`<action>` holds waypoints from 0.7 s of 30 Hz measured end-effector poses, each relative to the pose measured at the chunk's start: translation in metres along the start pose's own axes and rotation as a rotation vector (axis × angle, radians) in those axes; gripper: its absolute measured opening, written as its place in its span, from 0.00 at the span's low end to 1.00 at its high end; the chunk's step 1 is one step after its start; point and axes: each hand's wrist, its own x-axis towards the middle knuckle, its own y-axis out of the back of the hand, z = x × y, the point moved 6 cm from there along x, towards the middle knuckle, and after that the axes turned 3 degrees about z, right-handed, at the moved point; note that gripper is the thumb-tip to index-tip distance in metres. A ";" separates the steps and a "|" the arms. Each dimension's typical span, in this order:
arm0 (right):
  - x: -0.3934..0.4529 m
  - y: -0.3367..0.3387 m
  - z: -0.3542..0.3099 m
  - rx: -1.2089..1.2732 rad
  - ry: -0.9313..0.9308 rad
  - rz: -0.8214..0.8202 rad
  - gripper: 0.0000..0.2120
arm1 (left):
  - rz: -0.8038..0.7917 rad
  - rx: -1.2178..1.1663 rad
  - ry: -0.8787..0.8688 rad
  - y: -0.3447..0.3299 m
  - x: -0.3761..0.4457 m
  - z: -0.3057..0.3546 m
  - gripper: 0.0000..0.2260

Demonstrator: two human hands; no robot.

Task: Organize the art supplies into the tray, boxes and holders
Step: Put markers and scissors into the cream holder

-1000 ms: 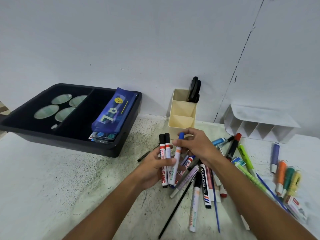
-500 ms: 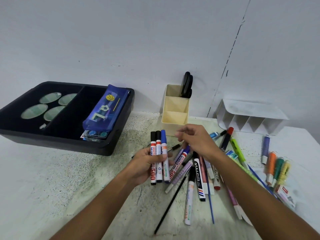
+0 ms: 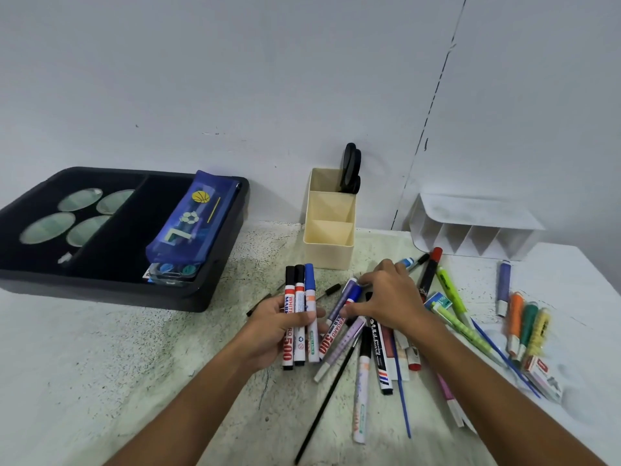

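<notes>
My left hand (image 3: pixel 276 326) grips three whiteboard markers (image 3: pixel 300 317) held side by side, two with black caps and one with a blue cap, caps pointing away from me. My right hand (image 3: pixel 386 297) is down on the pile of markers and pens (image 3: pixel 373 351) and its fingers curl round a blue-capped marker (image 3: pixel 349 299). A cream holder (image 3: pixel 331 243) with three compartments stands behind the pile, black scissors (image 3: pixel 351 169) in its back one. The black tray (image 3: pixel 208 290) sits at the left.
A blue pencil case (image 3: pixel 193 220) leans in the tray over a paint palette; round mirrors lie in its left half. A white slotted organiser (image 3: pixel 470 227) lies at the right. Highlighters (image 3: pixel 527 327), a purple marker (image 3: pixel 503 284) and an eraser box (image 3: pixel 541 376) lie far right.
My right hand passed the blue-capped marker to my left hand, which now holds three, then dropped back onto the pile and took hold of another blue-capped marker.
</notes>
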 end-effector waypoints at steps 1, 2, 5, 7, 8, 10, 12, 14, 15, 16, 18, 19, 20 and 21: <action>-0.001 0.000 -0.002 -0.005 0.004 0.018 0.35 | 0.001 -0.004 -0.002 0.000 -0.001 0.001 0.14; -0.001 -0.001 -0.002 0.005 0.004 0.029 0.33 | 0.002 -0.009 -0.003 0.001 -0.001 0.001 0.14; 0.002 -0.004 -0.002 0.073 -0.011 0.030 0.28 | 0.005 -0.028 -0.007 0.001 -0.002 0.003 0.14; 0.004 -0.003 -0.001 0.159 -0.031 0.020 0.24 | 0.017 -0.032 -0.016 0.002 -0.001 0.005 0.14; 0.005 -0.002 0.000 0.211 -0.038 0.015 0.22 | 0.021 -0.028 -0.022 0.003 0.000 0.006 0.14; 0.006 0.001 0.000 0.337 -0.044 0.007 0.18 | 0.028 -0.014 -0.036 0.002 0.002 0.008 0.14; 0.007 0.005 0.001 0.504 -0.058 -0.013 0.16 | 0.036 -0.024 -0.048 0.001 0.004 0.009 0.11; 0.008 0.008 -0.001 0.690 -0.048 -0.060 0.14 | 0.050 -0.060 -0.057 0.000 0.006 0.011 0.10; 0.008 0.009 -0.002 0.777 -0.039 -0.086 0.13 | 0.055 -0.072 -0.061 0.000 0.008 0.012 0.10; 0.008 0.009 -0.004 0.851 -0.035 -0.106 0.12 | 0.057 -0.076 -0.064 0.000 0.009 0.013 0.10; 0.008 0.011 -0.007 0.980 -0.044 -0.129 0.11 | 0.057 -0.070 -0.074 0.000 0.011 0.015 0.09; 0.008 0.011 -0.009 1.054 -0.060 -0.138 0.11 | 0.056 -0.066 -0.079 0.000 0.012 0.016 0.08; 0.009 0.010 -0.009 1.141 -0.083 -0.149 0.11 | 0.057 -0.059 -0.086 0.000 0.013 0.018 0.08; 0.010 0.010 -0.009 1.235 -0.104 -0.163 0.11 | 0.057 -0.048 -0.093 0.000 0.013 0.019 0.07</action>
